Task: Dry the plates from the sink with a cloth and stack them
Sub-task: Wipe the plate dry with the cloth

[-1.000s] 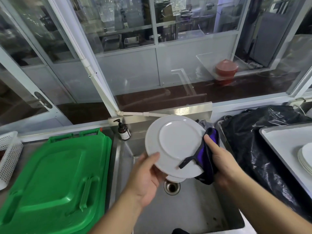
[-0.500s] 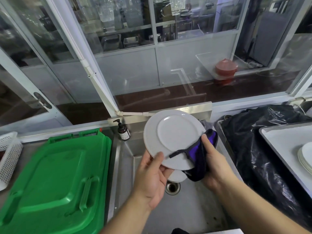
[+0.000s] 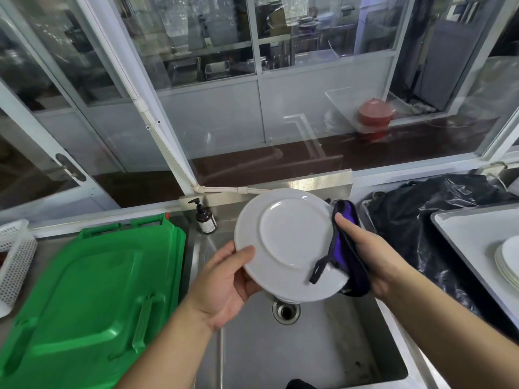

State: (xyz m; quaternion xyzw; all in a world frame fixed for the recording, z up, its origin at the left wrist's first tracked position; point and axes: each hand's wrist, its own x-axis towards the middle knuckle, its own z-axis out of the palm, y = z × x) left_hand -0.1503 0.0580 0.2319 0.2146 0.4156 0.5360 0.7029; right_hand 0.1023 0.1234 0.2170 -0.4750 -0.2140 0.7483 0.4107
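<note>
Over the steel sink (image 3: 323, 355) I hold a white plate (image 3: 289, 242) with its underside towards me. My left hand (image 3: 224, 287) grips its lower left rim, thumb on the underside. My right hand (image 3: 370, 256) holds a dark cloth with purple lining (image 3: 346, 248) wrapped around the plate's right rim, thumb on top. A strap of the cloth hangs across the plate. Below the plate a sliver of another white plate (image 3: 286, 300) shows in the sink. A stack of white plates (image 3: 508, 259) lies on a tray (image 3: 463, 237) at the right.
A green plastic lid (image 3: 92, 299) covers the counter left of the sink. A brown pump bottle (image 3: 205, 219) stands at the sink's back left corner. A black plastic bag (image 3: 427, 220) lies between sink and tray. A white perforated basket (image 3: 14, 259) sits far left.
The plate has tilted and turned in my hands. My right hand with the cloth slid up along the right rim; my left hand shifted its grip along the lower left edge.
</note>
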